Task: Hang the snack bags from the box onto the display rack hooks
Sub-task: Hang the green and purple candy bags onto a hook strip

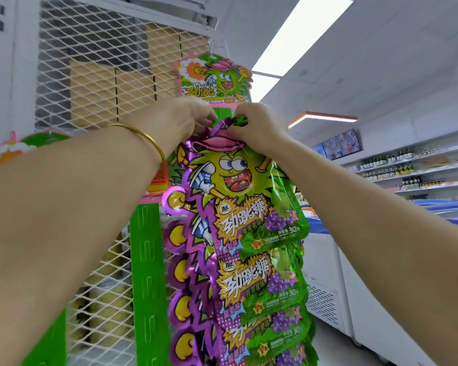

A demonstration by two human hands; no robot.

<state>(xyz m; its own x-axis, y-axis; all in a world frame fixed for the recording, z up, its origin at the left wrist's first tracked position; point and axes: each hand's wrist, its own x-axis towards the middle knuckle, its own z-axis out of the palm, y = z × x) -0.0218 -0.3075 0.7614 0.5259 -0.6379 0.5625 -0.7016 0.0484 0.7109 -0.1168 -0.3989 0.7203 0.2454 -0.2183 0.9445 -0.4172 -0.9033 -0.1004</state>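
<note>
A green and purple snack bag [238,186] with a yellow-green cartoon face hangs at the top of a green display strip [223,112]. My left hand [180,120] and my right hand [259,125] both pinch the bag's crumpled top edge just under the strip's cartoon header card [214,77]. Below it several more bags [259,286] of the same kind hang in an overlapping column. The hook itself is hidden behind my fingers. No box is in view.
A second green strip [146,273] hangs at the left in front of a white wire mesh panel [95,75]. To the right are a white freezer cabinet [336,299] and store shelves with bottles [407,170].
</note>
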